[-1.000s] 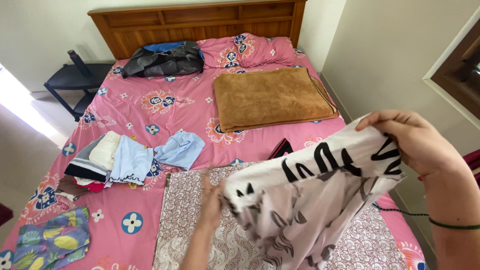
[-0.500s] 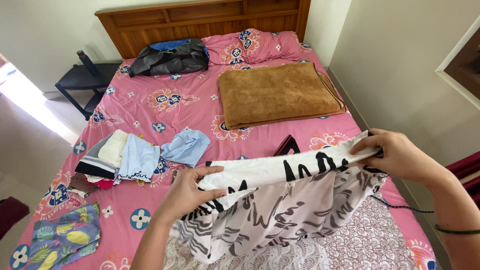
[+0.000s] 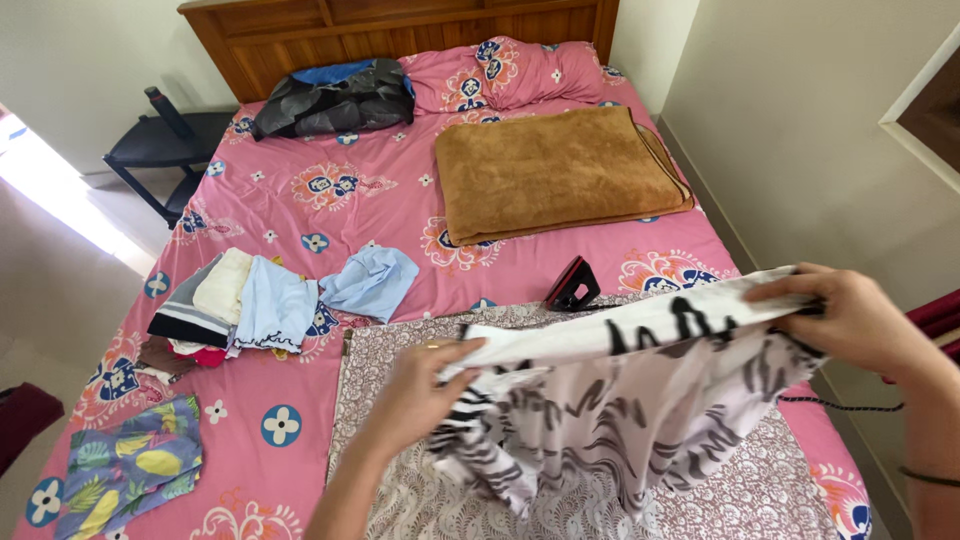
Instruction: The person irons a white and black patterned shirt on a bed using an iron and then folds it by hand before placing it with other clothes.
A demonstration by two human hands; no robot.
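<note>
While both hands hold it, the black-and-white patterned garment [image 3: 640, 400] hangs over the lace-patterned cloth [image 3: 400, 350] on the bed. Left hand [image 3: 420, 390] and right hand [image 3: 850, 320] each pinch its top edge closed. Risk: the loose lower fabric, apparently bunched, could crease or slip if either pinch slackens.

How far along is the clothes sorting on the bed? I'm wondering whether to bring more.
Looks partly done: a small stack of folded clothes lies on the pink bedsheet. In hand: the left hand and right hand hold a black-and-white patterned garment stretched above a patterned mat. Seemingly left: a crumpled light blue piece and a fruit-print cloth.
</note>
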